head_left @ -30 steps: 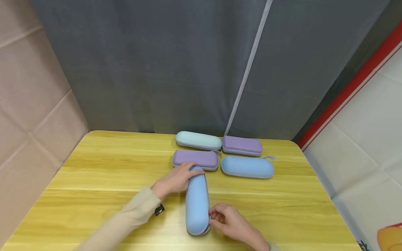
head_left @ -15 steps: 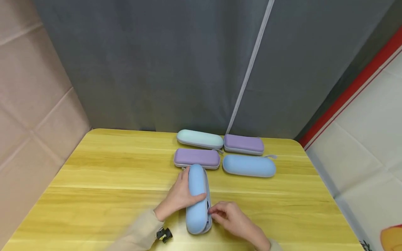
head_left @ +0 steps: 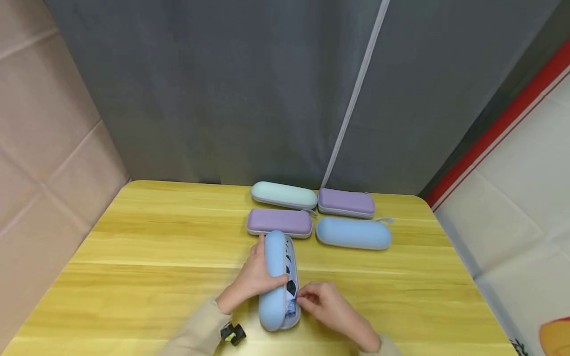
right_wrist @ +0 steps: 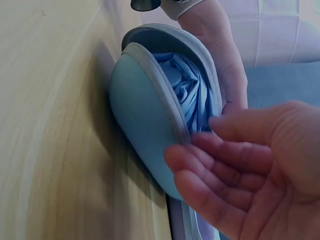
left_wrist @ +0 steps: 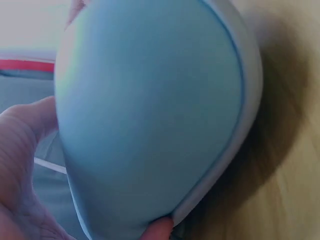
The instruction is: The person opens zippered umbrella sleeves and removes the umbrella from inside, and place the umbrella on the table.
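A light blue zip case point(head_left: 272, 291) stands on its side on the table, its two halves parted. Folded blue fabric point(right_wrist: 182, 80) shows inside, with dark and white patterning in the head view. My left hand point(head_left: 256, 274) grips the case's left half, thumb over the parted edge and fingers round the far side. At the opening's right edge is my right hand point(head_left: 327, 304), its thumb and index fingertips close together. In the right wrist view its fingers point(right_wrist: 220, 200) curve loosely by the rim; whether they pinch anything is unclear.
Beyond the case lie a purple case point(head_left: 279, 221), a pale mint case point(head_left: 284, 194), another purple case point(head_left: 346, 201) and a second blue case point(head_left: 354, 233). The wooden table point(head_left: 169, 232) meets a grey curtain point(head_left: 213, 99) at the back.
The blue case has opened from a narrow gap to a wide one, its left half tipping left. My left hand has moved from its far end to its side; the right hand has hardly moved.
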Tool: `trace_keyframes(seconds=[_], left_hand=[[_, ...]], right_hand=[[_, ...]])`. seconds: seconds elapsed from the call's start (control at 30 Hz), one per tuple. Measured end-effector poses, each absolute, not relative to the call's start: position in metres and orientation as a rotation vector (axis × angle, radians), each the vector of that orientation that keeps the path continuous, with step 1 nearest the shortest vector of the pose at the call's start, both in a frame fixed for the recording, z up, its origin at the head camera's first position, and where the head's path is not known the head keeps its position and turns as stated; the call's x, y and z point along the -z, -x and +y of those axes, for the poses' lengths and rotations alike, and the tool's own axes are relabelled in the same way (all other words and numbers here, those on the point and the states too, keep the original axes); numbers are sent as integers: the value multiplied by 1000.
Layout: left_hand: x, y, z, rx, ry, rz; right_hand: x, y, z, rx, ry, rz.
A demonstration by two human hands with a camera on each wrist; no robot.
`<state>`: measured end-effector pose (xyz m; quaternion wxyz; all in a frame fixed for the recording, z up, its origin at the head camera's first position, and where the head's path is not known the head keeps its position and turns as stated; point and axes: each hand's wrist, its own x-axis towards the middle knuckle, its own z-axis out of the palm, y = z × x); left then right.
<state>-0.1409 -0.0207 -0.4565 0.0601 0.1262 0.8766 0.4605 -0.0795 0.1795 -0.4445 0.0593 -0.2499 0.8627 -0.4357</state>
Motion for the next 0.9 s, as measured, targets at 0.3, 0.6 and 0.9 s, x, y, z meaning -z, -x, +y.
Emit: trace_keyframes(seconds=[0.3,0.6,0.9], left_hand=[[461,144,-36,-1687,-381,2432],[459,143,-44,-1819,-301,2212],[456,141,-49,-1847,-334,2201]], right_hand=[[446,96,158,1385,573,2893],[435,111,139,1067,480,3021],[434,119,127,733,396,3058]])
